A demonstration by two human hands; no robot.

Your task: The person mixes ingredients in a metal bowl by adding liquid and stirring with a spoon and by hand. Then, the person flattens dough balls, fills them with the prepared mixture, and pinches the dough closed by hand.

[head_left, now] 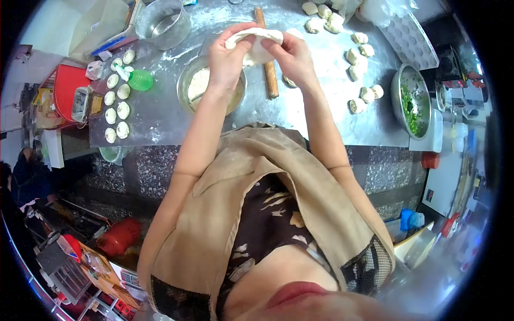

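Near the top centre of the frame, a piece of dough [259, 34] was held up above the tabletop [160, 115], spanning the space between the two hands. The fingers of the left hand [227, 56] gripped its left end, thumb toward the middle, and the fingers of the right hand [294, 56] gripped its right end in the same way. Its upper edge curved in an arch, with a thinner part hanging below.

Behind the dough lay a wooden rolling pin [271, 83], partly covered by it, its near end pointing toward the centre of the frame. Beside the left wrist stood a metal bowl [183, 99] with pale, crumbly filling [198, 84] in it, partly hidden by the forearm.

In the upper left, round buns [123, 111] sat in two rough columns, with a green spray bottle [141, 81] just beside them and a large round pot [147, 24] farther up. In the upper right, dough lumps [356, 106] lay in loose clusters on the floury surface. Near the right edge, a wide bowl [397, 88] held chopped greens [409, 109].
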